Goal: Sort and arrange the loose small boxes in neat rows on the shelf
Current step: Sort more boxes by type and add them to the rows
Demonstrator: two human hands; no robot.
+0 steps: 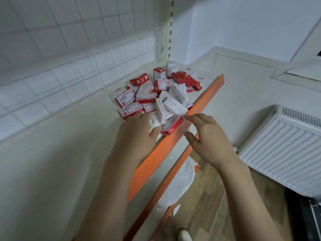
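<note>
Head | boxes (156, 94) heaped on shelf (52, 171) | radiator (284, 153) right

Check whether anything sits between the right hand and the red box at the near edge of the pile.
Nothing visible does. The right hand hovers just right of the red box, over the orange shelf edge, with open air between fingertips and box. The left hand touches the pile's opposite side.

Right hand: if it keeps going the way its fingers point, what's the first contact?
Probably the red-and-white box at the near edge of the pile, by the orange shelf lip. The right hand's fingertips are almost at its corner, though depth is unclear.
</note>
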